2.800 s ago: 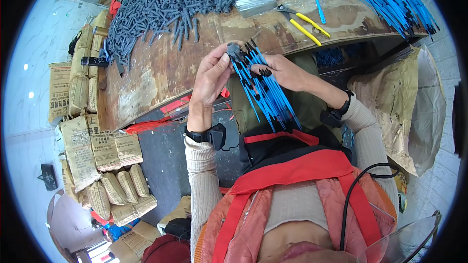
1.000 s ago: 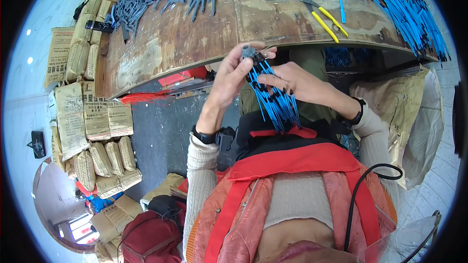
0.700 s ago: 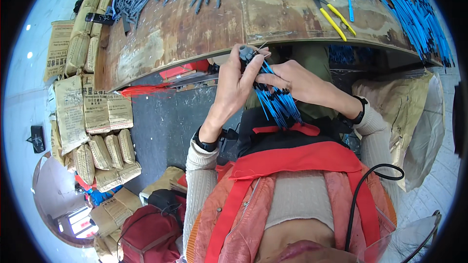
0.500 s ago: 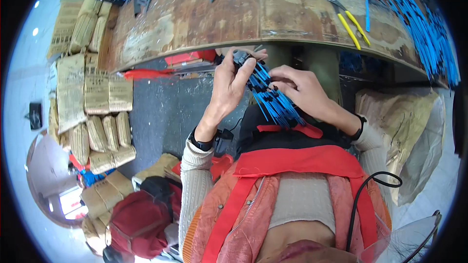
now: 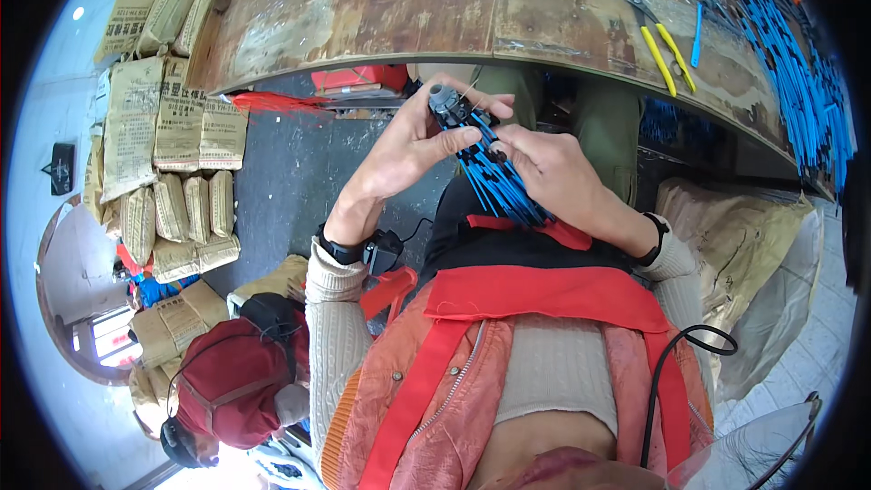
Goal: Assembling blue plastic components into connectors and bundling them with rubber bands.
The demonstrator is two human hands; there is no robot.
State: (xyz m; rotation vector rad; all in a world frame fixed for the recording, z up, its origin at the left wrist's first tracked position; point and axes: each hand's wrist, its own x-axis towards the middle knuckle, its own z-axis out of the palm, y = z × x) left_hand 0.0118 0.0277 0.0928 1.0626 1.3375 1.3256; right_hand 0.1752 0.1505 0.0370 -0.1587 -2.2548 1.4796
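Both hands meet just below the near edge of the wooden workbench (image 5: 408,9); the left hand (image 5: 413,145) has its fingers curled tight around a small grey cap (image 5: 445,100) at the top of a bundle of blue rods (image 5: 497,177); the right hand (image 5: 553,172) pinches the rods just under that cap; the bundle slants down toward the lap; yellow-handled pliers (image 5: 660,50) lie on the bench, well apart; paper sacks (image 5: 159,145) are stacked left of it.

Pliers (image 5: 662,47) on workbench (image 5: 435,9)
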